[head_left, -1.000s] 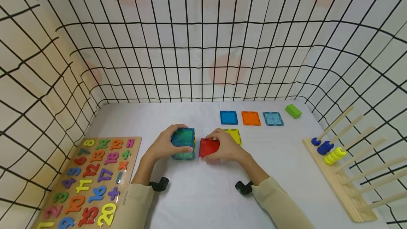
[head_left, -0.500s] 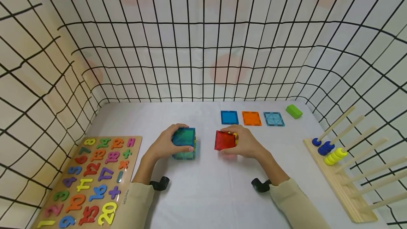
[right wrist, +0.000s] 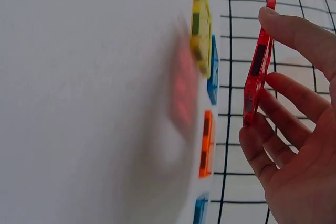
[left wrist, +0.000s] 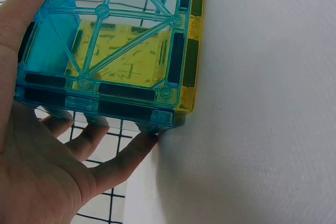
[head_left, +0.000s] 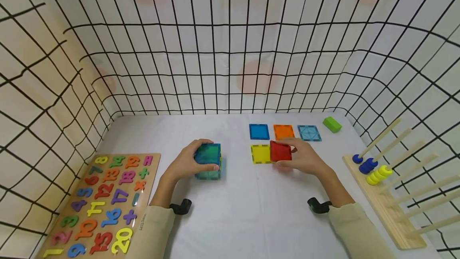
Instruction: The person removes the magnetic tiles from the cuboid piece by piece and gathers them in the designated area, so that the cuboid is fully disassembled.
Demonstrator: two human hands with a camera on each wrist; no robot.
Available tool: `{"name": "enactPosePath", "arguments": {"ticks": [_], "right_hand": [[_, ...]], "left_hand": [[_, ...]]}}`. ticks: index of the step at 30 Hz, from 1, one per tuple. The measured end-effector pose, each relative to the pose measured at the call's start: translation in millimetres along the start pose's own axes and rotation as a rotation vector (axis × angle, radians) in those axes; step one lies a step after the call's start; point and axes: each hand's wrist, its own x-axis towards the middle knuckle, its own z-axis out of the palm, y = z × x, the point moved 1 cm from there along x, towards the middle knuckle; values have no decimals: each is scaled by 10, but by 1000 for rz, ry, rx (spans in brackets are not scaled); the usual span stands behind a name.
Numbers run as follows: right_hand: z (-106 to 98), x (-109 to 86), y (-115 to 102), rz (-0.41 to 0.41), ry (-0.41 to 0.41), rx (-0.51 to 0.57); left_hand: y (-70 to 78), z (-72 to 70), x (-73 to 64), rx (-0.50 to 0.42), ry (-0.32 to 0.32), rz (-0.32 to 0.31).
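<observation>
My left hand point(head_left: 187, 163) grips a cube of see-through magnetic tiles point(head_left: 207, 155) standing on the table, thumb on the near side and fingers behind. The left wrist view shows its light-blue latticed side point(left wrist: 105, 40) and a yellow tile point(left wrist: 193, 51) along its lower edge. With my right hand point(head_left: 305, 157) I pinch a red magnetic tile point(head_left: 280, 152) between thumb and fingers. In the right wrist view the red tile point(right wrist: 258, 66) is off the table, its reddish shadow below. The yellow tile point(head_left: 260, 154) lies flat, its right part behind the red one in the head view.
A blue tile point(head_left: 259, 131), an orange tile point(head_left: 283, 132) and a light-blue latticed tile point(head_left: 309, 133) lie in a back row. Beside them sits a green block point(head_left: 332, 124). A number board point(head_left: 145, 175) is at left, a wooden bead rack point(head_left: 388, 211) at right. Black wire mesh point(head_left: 230, 63) encloses the table.
My right hand has carried the red tile rightward from beside the cube, past the yellow tile, to over its right part. The left hand and the cube have stayed put.
</observation>
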Motion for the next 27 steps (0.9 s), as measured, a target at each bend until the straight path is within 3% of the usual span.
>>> {"name": "enactPosePath", "arguments": {"ticks": [12, 21, 27], "right_hand": [[-49, -33, 376, 19, -49, -24], [-2, 50, 469, 39, -75, -73], [-3, 82, 463, 35, -87, -110]], "left_hand": [[-30, 45, -1, -5, 1, -14], [-5, 29, -2, 2, 7, -5], [-9, -18, 1, 32, -25, -3]]}}
